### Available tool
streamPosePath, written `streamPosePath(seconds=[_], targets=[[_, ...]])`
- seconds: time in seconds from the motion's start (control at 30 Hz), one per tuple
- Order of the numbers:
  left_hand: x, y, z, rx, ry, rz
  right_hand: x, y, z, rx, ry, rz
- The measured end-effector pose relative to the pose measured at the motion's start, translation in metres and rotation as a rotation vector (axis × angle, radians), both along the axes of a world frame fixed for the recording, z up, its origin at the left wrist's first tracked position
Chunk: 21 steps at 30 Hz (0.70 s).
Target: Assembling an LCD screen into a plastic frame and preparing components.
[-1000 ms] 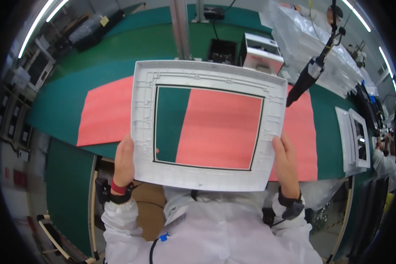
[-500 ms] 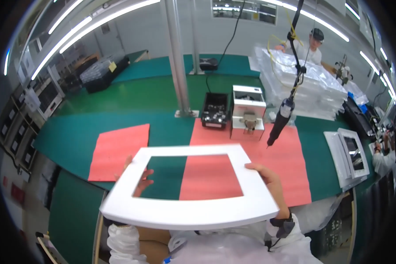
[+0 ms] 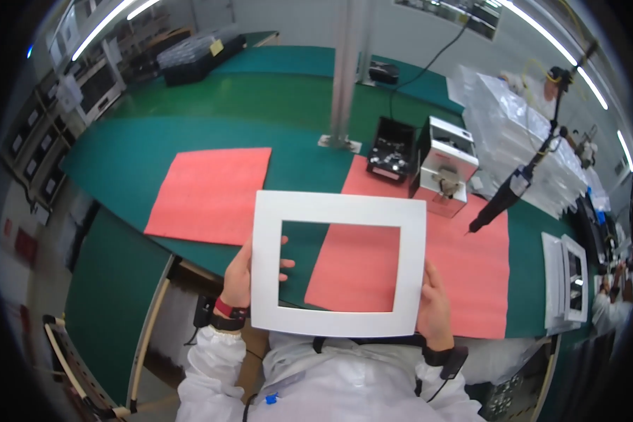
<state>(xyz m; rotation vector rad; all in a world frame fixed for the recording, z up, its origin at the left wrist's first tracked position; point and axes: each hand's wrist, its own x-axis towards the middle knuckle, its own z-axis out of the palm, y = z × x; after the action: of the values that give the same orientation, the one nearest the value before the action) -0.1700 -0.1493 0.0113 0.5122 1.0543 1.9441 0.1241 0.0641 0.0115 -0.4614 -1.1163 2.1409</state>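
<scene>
A white rectangular frame (image 3: 337,323) with a large rectangular opening is held up in front of me, above the near edge of the table. My left hand (image 3: 240,274) grips its left side, with fingertips showing through the opening. At the right side, my right hand (image 3: 435,309) holds the frame's edge, its fingers partly hidden behind it. Through the opening I see green table top and part of a pink foam sheet (image 3: 471,281). Another pink sheet (image 3: 211,193) lies flat to the left.
Beyond the right sheet stand a black bin (image 3: 392,149) of small parts and a white box-shaped device (image 3: 449,158). An electric screwdriver (image 3: 503,200) hangs to their right. Similar frames (image 3: 566,281) lie at the far right. A metal post (image 3: 344,77) rises from the table; a person (image 3: 545,91) stands behind wrapped stacks.
The white frame has turned from tilted flat to nearly upright, facing me. Both hands have shifted lower along its sides. My view has swung left and downward.
</scene>
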Motion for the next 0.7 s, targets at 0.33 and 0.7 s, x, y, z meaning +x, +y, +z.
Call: streamPosePath(seconds=[0.33,0.7], targets=[[0.002,0.001,-0.004,-0.015,0.006,0.009,0.000,0.001,0.001,0.034,-0.018,0.015],[0.002,0.001,-0.012,-0.071,-0.022,0.094,-0.004,0.008,-0.009,-0.047,0.035,0.038]])
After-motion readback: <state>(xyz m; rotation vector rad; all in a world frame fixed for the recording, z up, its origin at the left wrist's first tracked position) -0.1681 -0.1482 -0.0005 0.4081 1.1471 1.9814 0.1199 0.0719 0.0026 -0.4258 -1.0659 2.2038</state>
